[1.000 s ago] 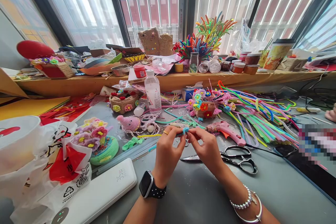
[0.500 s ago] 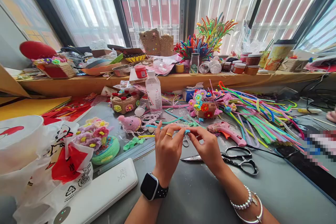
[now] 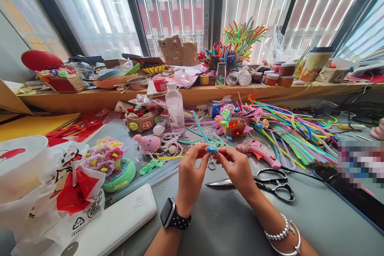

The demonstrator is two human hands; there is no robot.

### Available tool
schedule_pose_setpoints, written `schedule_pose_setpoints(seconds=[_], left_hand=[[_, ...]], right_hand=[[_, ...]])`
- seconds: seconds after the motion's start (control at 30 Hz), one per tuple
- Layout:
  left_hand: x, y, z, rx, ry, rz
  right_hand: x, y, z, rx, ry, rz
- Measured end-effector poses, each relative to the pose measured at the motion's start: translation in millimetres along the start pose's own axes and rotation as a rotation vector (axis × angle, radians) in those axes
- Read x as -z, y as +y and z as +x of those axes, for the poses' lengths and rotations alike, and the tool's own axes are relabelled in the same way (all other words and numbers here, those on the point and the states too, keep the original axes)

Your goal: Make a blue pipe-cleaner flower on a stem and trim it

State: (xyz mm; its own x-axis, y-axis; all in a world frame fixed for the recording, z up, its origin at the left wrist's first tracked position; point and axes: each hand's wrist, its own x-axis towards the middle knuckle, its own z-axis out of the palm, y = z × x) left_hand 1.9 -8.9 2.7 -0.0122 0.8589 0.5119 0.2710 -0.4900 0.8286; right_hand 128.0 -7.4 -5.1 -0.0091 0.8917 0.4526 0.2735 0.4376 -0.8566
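A light-blue pipe cleaner (image 3: 212,149) is bunched into a small coil between my fingertips, and its free end rises up and to the left. My left hand (image 3: 192,168) pinches the coil from the left, thumb and fingers together. On the other side my right hand (image 3: 235,168) pinches it too. Both hands are held above the grey table (image 3: 216,224). Beneath and behind the right hand lie black-handled scissors (image 3: 274,184), their blades pointing left. A pink glue gun (image 3: 261,153) rests just beyond the right hand.
Many coloured pipe cleaners (image 3: 300,138) spread at the right, near a phone (image 3: 354,200). A decorated basket (image 3: 235,127), a water bottle (image 3: 175,108) and pearl strings (image 3: 171,140) stand or lie ahead. At left are a white power bank (image 3: 126,216) and a plastic bag (image 3: 81,192). Another person's hand shows at far right.
The blue pipe cleaner's coil looks bigger between my fingers. Its free end has swung from lying leftward to pointing upward, and my left wrist has turned.
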Motion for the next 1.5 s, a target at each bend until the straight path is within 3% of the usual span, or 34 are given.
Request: schedule_pose_setpoints(seconds=[0.23,0.83,1.37,1.5], left_hand=[[2.5,-2.5,2.1,-0.092,-0.054,0.127],[2.0,-6.1,1.4,-0.079,-0.059,0.226],[1.0,-9.3,0.2,-0.150,-0.079,0.426],[2.7,-10.5,1.0,-0.171,-0.101,0.445]], right_hand=[[-0.6,0.4,1.2,0.038,-0.044,-0.010],[-0.1,6.1,2.2,0.033,-0.065,-0.113],[-8.2,4.5,-3.6,0.045,-0.006,-0.317],[-8.7,6.5,-2.2,0.036,-0.005,-0.280]])
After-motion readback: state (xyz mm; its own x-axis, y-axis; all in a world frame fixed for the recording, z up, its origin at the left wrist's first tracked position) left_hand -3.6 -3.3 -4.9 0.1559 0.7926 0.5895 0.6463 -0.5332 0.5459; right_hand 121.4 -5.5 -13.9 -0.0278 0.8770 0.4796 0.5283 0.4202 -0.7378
